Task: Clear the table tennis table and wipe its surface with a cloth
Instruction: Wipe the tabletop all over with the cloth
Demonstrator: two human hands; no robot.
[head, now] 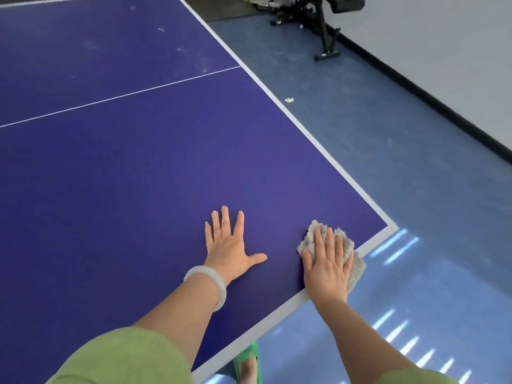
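Note:
The table tennis table (144,167) has a dark blue top with white edge lines and a thin white centre line. A grey fluffy cloth (313,239) lies near the table's front right corner, partly over the white edge. My right hand (327,261) presses flat on the cloth with straight fingers. About a hand's width to its left, my left hand (230,245) rests flat on the bare surface, fingers spread, with a pale bangle on the wrist. Faint whitish smudges mark the far part of the top.
Blue floor runs along the right of the table, with a small scrap of paper (289,100) lying on it. A black exercise machine (318,20) stands at the back by the white wall. My foot in a green sandal (248,364) shows below the table edge.

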